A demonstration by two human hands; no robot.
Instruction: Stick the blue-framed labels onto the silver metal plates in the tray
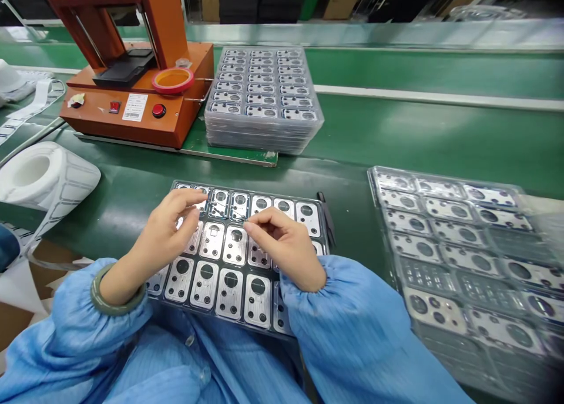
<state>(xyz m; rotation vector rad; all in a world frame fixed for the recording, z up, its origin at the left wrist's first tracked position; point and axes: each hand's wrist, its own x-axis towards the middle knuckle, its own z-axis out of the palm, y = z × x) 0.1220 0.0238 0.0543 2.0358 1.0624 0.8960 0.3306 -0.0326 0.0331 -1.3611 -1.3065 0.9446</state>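
In front of me lies a clear plastic tray (326, 239) holding rows of small silver metal plates (230, 295), each with a large dark round hole and several smaller ones. Over the tray's upper left part is my left hand (170, 225), its thumb and forefinger apart near a plate in the back row. My right hand (284, 239) is above the middle of the tray, thumb and forefinger pinched together near the back-row plate with bluish edges (239, 206). Whatever sits in that pinch is too small to make out.
An orange press (132, 113) with a red tape roll (173, 81) stands back left, beside a tall stack of filled trays (264, 131). Another partly filled tray (456, 234) lies to the right. A white label roll (48, 172) sits left; a black pen-like object (326, 216) touches my tray's right edge.
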